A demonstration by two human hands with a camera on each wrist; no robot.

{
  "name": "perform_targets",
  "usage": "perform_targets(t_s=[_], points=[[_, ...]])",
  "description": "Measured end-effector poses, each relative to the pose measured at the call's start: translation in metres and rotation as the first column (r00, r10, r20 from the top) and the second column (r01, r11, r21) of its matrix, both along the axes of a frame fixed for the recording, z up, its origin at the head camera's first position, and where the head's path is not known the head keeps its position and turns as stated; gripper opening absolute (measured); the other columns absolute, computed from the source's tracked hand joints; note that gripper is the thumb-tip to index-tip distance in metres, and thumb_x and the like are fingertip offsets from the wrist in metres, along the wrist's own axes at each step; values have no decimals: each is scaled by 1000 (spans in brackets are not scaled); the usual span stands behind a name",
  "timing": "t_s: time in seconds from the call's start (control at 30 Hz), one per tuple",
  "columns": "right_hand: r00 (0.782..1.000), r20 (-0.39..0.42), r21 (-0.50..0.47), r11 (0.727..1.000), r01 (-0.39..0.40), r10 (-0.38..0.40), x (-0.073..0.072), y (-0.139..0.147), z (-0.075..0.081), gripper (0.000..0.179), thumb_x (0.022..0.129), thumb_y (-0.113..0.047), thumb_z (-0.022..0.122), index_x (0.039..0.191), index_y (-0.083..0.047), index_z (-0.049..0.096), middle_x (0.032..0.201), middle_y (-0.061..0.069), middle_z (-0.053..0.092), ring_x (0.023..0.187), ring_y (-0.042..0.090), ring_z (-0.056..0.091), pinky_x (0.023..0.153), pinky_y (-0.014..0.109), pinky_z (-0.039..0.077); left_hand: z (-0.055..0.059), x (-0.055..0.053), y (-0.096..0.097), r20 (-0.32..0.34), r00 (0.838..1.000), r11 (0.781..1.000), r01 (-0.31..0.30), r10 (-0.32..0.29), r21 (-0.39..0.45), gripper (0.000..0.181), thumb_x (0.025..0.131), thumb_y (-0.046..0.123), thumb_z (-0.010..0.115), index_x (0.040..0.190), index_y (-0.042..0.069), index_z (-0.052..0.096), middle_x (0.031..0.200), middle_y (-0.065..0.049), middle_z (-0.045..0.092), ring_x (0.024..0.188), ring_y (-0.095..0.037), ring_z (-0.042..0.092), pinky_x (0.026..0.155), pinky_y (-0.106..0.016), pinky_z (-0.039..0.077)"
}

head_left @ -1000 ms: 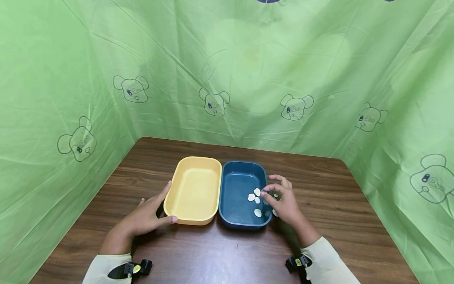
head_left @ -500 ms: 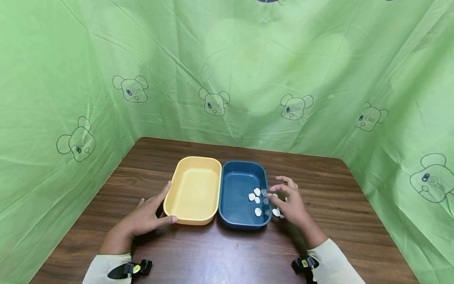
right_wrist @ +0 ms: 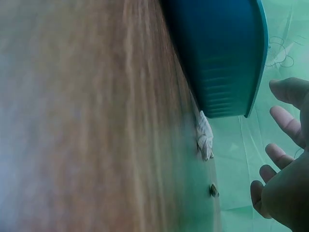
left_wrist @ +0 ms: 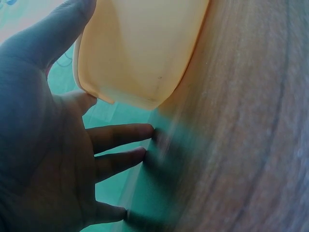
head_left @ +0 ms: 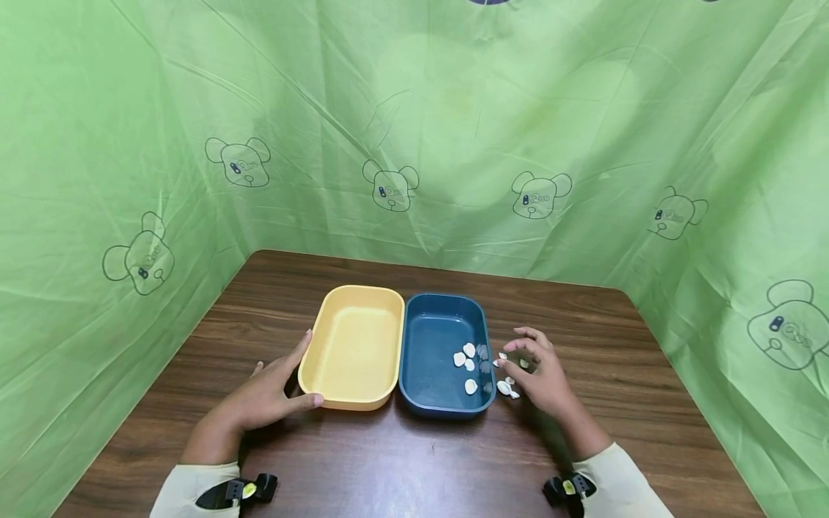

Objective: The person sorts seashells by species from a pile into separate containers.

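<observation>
My left hand (head_left: 268,392) spans the near left corner of a yellow tray (head_left: 309,374), thumb on the front rim and index finger along the side. In the left wrist view its other fingers (left_wrist: 120,137) stick out straight below the tray. My right hand (head_left: 547,374) hovers just right of a blue tray (head_left: 448,413), over several small white shells (head_left: 504,388) lying on the table. Its fingers (right_wrist: 287,126) are spread and loosely bent, with nothing between them in the right wrist view. Several more white shells (head_left: 460,360) lie inside the blue tray.
Both trays stand side by side on a brown wooden table (head_left: 414,467). Green cloth (head_left: 453,144) with bear-head drawings hangs behind and at both sides. One small shell (head_left: 524,363) sits farther right, partly behind the right hand.
My right hand has drawn back rightward from over the blue tray's edge to above the shells on the table, uncovering more of them. My left hand stays at the yellow tray.
</observation>
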State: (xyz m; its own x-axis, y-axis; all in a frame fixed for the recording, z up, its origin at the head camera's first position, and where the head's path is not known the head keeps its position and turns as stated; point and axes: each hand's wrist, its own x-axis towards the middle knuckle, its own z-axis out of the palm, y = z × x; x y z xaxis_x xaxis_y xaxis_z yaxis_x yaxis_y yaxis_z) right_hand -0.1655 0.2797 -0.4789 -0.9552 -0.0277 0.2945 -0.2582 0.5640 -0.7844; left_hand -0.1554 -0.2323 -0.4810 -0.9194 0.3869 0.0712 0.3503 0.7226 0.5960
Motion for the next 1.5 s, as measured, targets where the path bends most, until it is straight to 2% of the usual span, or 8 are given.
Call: perform_targets(t_s=[0.2,0.47,0.67,0.8,1.0,1.17,1.5], points=[[1000,27,-6,1000,-3,3,5,6,-2,29,92,-7,87,116,2,73,152,26,53,145,42,43,115,57,35,1,0,-1,6,1000,1000,2,-2,10,118,92,54,82,178,25,6,177,-22,33,153,-64,41,109,-99,13],[1000,27,22,1000,6,-7,12,15,-11,33,88,-6,89,117,0,74,153,28,53,144,46,40,113,60,30,0,-1,-1,1,1000,1000,5,-5,-4,119,92,55,82,178,20,8,177,-21,34,152,-63,43,108,-99,15],[999,35,6,1000,7,-7,15,21,-26,33,86,-5,91,115,-1,75,157,29,53,153,52,33,119,72,24,1,-1,0,2,1000,1000,3,-3,-3,118,92,56,82,178,17,10,177,-22,34,152,-63,42,108,-99,15],[999,38,-22,1000,-17,18,12,25,-35,33,86,-6,92,114,-4,76,160,29,51,158,54,28,123,77,17,2,-1,0,-2,1000,1000,4,-4,-3,118,92,55,82,178,21,8,177,-22,34,152,-63,42,108,-99,15],[997,66,-16,999,-39,40,12,29,-39,36,87,-9,92,119,-8,76,162,26,50,155,51,33,120,72,24,1,0,0,-4,1000,1000,1,-1,-12,119,92,57,82,178,19,9,177,-21,34,152,-63,43,109,-98,17],[994,98,29,998,-50,47,15,31,-38,37,86,-14,94,119,-11,78,164,24,47,156,51,31,119,76,27,1,0,2,3,1000,1000,5,-5,-5,118,93,57,81,178,17,11,178,-20,32,153,-63,42,109,-98,16],[987,130,97,989,-108,95,13,31,-39,38,83,-19,97,118,-20,81,169,24,41,159,53,22,118,83,21,1,2,0,12,1000,1000,-2,2,-1,118,93,55,81,178,23,7,176,-23,34,153,-64,40,110,-98,14]])
